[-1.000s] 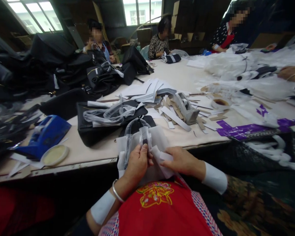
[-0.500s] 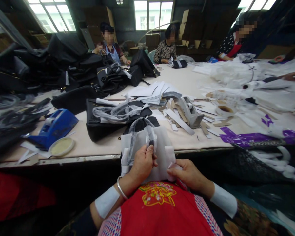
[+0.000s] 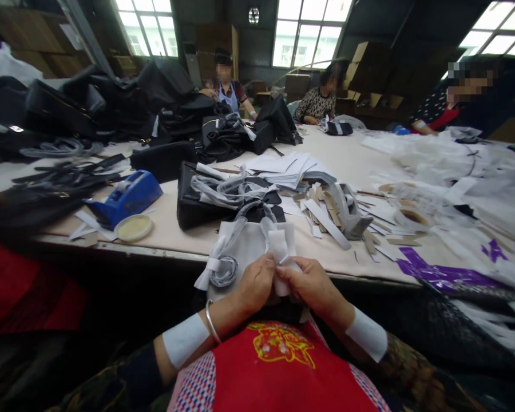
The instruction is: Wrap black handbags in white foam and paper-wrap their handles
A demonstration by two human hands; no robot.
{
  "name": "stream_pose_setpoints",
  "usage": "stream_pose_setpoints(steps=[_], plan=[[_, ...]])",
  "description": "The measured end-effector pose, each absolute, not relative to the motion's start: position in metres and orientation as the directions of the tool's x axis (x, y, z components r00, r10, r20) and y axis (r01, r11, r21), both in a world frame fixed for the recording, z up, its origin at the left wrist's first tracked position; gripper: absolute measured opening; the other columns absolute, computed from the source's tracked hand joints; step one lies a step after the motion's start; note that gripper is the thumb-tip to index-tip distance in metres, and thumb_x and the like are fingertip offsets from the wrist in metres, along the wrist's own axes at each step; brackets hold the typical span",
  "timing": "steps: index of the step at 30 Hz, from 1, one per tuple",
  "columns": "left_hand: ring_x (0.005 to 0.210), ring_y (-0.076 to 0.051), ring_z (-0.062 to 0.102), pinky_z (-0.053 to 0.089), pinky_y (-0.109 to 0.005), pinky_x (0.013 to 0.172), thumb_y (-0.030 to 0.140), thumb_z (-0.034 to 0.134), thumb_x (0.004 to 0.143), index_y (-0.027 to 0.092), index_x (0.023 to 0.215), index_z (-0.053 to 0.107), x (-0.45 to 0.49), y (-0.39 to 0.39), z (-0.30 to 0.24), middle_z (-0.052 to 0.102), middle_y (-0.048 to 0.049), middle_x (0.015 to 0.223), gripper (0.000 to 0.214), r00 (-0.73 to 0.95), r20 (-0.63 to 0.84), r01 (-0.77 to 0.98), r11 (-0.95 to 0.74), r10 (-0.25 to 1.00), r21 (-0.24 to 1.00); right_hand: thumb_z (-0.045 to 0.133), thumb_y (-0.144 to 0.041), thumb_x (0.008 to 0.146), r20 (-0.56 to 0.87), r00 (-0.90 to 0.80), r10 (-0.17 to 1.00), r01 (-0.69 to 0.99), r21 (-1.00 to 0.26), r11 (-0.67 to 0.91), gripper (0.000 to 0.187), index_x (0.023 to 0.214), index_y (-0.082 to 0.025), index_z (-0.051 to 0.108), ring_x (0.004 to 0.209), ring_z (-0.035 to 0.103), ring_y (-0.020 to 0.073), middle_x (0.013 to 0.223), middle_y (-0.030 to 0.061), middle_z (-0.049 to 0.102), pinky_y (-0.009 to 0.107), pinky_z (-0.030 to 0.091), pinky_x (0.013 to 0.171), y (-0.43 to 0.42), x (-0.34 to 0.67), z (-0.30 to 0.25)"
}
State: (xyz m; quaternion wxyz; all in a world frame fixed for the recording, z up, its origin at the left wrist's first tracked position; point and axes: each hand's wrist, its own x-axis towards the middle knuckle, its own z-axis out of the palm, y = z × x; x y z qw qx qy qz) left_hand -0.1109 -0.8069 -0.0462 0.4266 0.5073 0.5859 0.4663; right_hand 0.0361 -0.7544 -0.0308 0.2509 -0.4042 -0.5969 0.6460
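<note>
A handbag (image 3: 244, 243) covered in white foam sheet leans at the table's front edge, close to my lap. Its handles (image 3: 252, 213) are wrapped in clear plastic. On its left side hangs a coiled strap (image 3: 224, 271) bound with white wrap. My left hand (image 3: 257, 281) is closed on a white foam strip (image 3: 278, 243) at the bag's front. Fingers of my right hand (image 3: 311, 284) pinch the same strip from the right, and the two hands nearly touch. The strip's lower end is partly hidden by my fingers.
Behind the bag lies a black handbag (image 3: 191, 197) with wrapped handles. A blue tape dispenser (image 3: 129, 197) stands left, a grey tape dispenser (image 3: 349, 212) right, beside card strips (image 3: 326, 220). White paper sheets (image 3: 292, 169) lie behind. Black bags (image 3: 154, 109) are heaped far left; several people sit opposite.
My right hand has moved left from the bag's side to meet my left hand at the strip. The bag has turned, showing the coiled strap. The view has shifted left.
</note>
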Motion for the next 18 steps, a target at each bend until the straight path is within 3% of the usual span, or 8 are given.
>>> stream_pose_setpoints(steps=[6, 13, 18], plan=[[0.078, -0.02, 0.056, 0.044, -0.032, 0.072, 0.05, 0.037, 0.098, 0.016, 0.089, 0.059, -0.109, -0.819, -0.045, 0.063, -0.0052, 0.083, 0.042, -0.136, -0.106, 0.261, 0.139, 0.985, 0.955, 0.063, -0.038, 0.081, -0.209, -0.527, 0.824, 0.241, -0.966, -0.09, 0.024, 0.076, -0.015, 0.064, 0.05, 0.043, 0.01, 0.057, -0.0024, 0.055, 0.021, 0.034, 0.046, -0.766, 0.033, -0.047], [0.079, -0.02, 0.056, 0.044, -0.031, 0.073, 0.048, 0.039, 0.097, 0.014, 0.089, 0.06, -0.104, -0.818, -0.05, 0.063, -0.0057, 0.083, 0.041, -0.105, -0.208, 0.09, 0.217, 0.972, 0.972, 0.059, -0.044, 0.087, -0.13, -0.557, 0.82, 0.361, -0.928, 0.098, 0.03, 0.076, -0.016, 0.06, 0.061, 0.05, 0.0136, 0.067, 0.0005, 0.058, 0.024, 0.041, 0.055, -0.772, 0.044, -0.045], [0.063, -0.015, 0.047, 0.04, -0.028, 0.057, 0.057, 0.041, 0.095, 0.014, 0.092, 0.059, -0.103, -0.818, -0.058, 0.057, -0.0026, 0.075, 0.047, -0.056, -0.255, -0.043, 0.252, 0.965, 0.967, 0.047, -0.053, 0.095, -0.216, -0.625, 0.75, 0.258, -0.964, -0.063, 0.037, 0.085, -0.018, 0.054, 0.054, 0.047, 0.0107, 0.066, -0.0031, 0.052, 0.022, 0.039, 0.049, -0.778, 0.062, -0.041]])
